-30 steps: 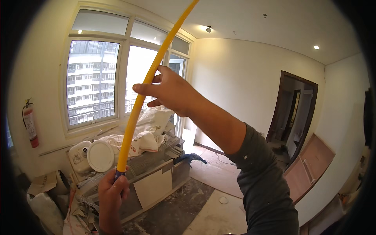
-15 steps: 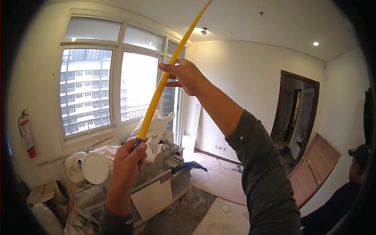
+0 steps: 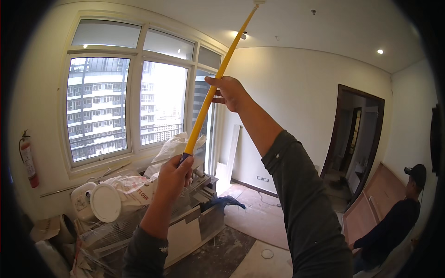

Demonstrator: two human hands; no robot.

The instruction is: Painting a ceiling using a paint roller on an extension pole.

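A long yellow pole (image 3: 200, 123) slants up from in front of me toward the ceiling. At its far tip is a small pale head (image 3: 258, 3), partly cut off by the top edge; its kind is too small to tell. My left hand (image 3: 174, 178) is wrapped round the dark blue grip (image 3: 184, 157) at the lower end. Higher up, my right hand (image 3: 230, 92) holds the shaft between thumb and fingers, with the arm stretched out.
Boards, sacks (image 3: 134, 187) and a white round lid (image 3: 105, 202) are piled below the window (image 3: 98, 106). A fire extinguisher (image 3: 28, 160) hangs at left. At right a person (image 3: 394, 222) stands beside leaning wooden panels (image 3: 387, 185), near a doorway (image 3: 354, 134). Ceiling lights (image 3: 380, 51) are overhead.
Both hands and the pole have shifted right in the picture, and the pole's pale head has come into sight at the top. The person at right shows more fully.
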